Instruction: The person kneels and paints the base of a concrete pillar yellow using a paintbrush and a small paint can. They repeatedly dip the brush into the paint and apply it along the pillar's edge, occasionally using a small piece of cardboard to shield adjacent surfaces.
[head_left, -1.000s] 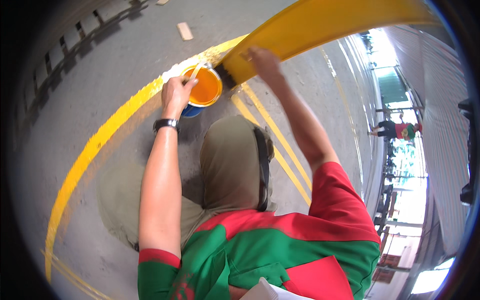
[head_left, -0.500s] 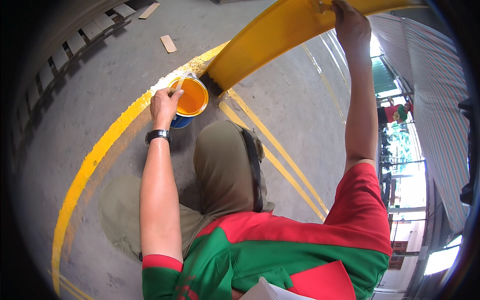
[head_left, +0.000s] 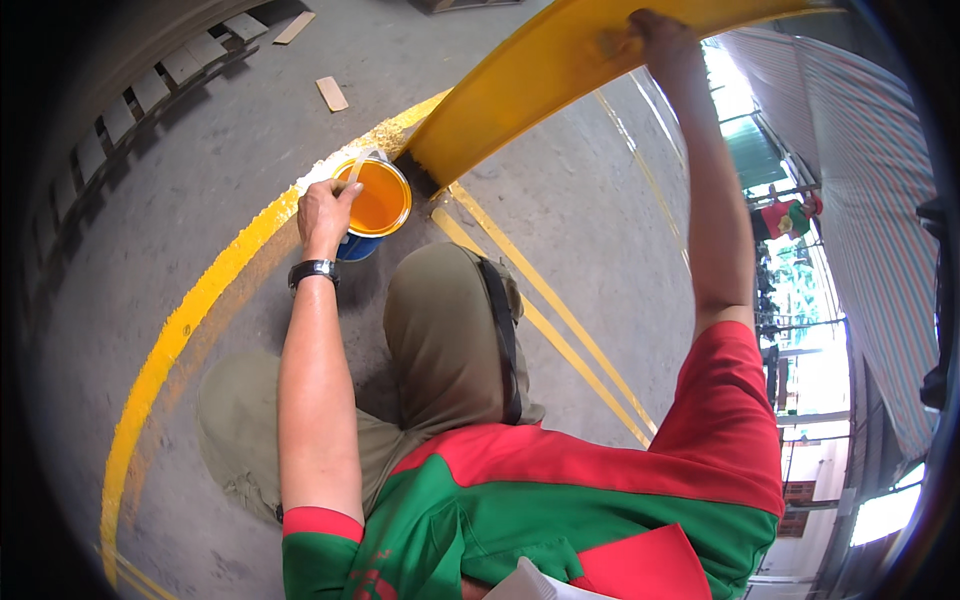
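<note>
Shirt: red and green, filling the lower edge; its bottom is cut off, and a white scrap at the very bottom cannot be made out.
Knee: a bent knee in olive trousers [head_left: 440, 330] rises in the middle, with a dark strap down its right side; the foot is hidden beneath it.
Left forearm: bare, with a black wristwatch [head_left: 313, 270] at the wrist, reaching forward to the can.
Left hand: the left hand [head_left: 325, 213] rests at the near rim of the can, fingers pinched on a thin pale handle, probably a brush [head_left: 356, 168]; its tip is lost against the paint, so bristles cannot be seen.
Paint can: a small blue paint can [head_left: 372, 205] stands on the concrete floor [head_left: 600, 230], just ahead of the knee and touching the curved yellow floor line [head_left: 190, 320]. It is open and holds orange-yellow paint close to the brim; the blue wall shows only low at the near side.
Right arm: stretched up and away, red sleeve at the shoulder.
Right hand: the right hand [head_left: 660, 40] lies on the upper face of the yellow barrier; the fingers curl over it, but whether they grip or only press cannot be told.
Yellow barrier: a broad yellow beam [head_left: 530, 90] slanting from a dark foot beside the can to the top edge, where it is cut off.
Far floor: two wood scraps [head_left: 332, 93] lie well apart from the can.
</note>
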